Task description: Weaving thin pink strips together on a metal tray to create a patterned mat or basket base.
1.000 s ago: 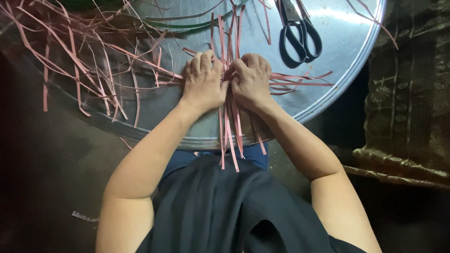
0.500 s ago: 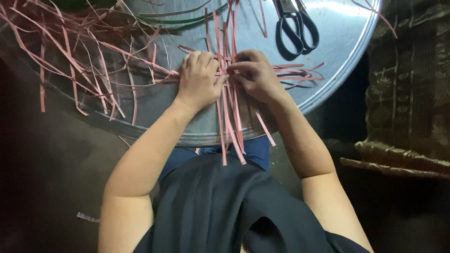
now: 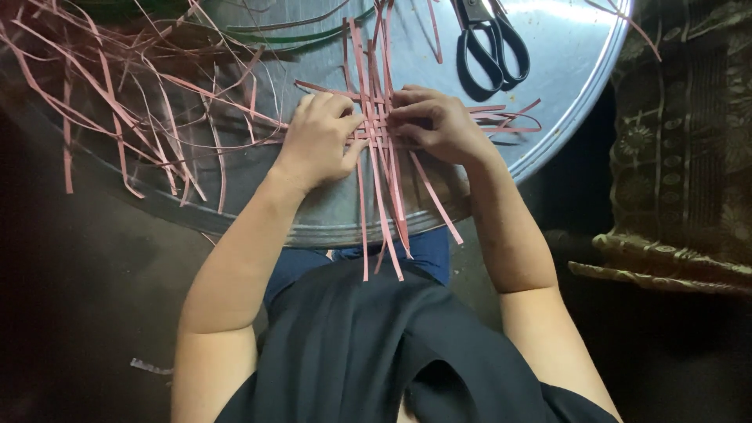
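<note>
Both hands press on the woven pink strips [image 3: 380,129] at the centre of the round metal tray [image 3: 564,117]: the left hand [image 3: 317,141] at 9 o'clock with fingers curled pinching strips, the right hand [image 3: 439,125] at 3 o'clock likewise. Black scissors [image 3: 489,47] lie at 1 o'clock, and loose pink strips [image 3: 133,110] are scattered at 10 o'clock.

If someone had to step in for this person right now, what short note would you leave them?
Left hand presses flat on the crossed pink strips. Right hand pinches the strips from the other side. The work lies on a round metal tray. Done: a small woven patch between the hands. Left: long strip ends hang over the tray's near edge, unwoven. Loose strips lie heaped to the left. Black scissors rest on the tray beyond the right hand.
</note>
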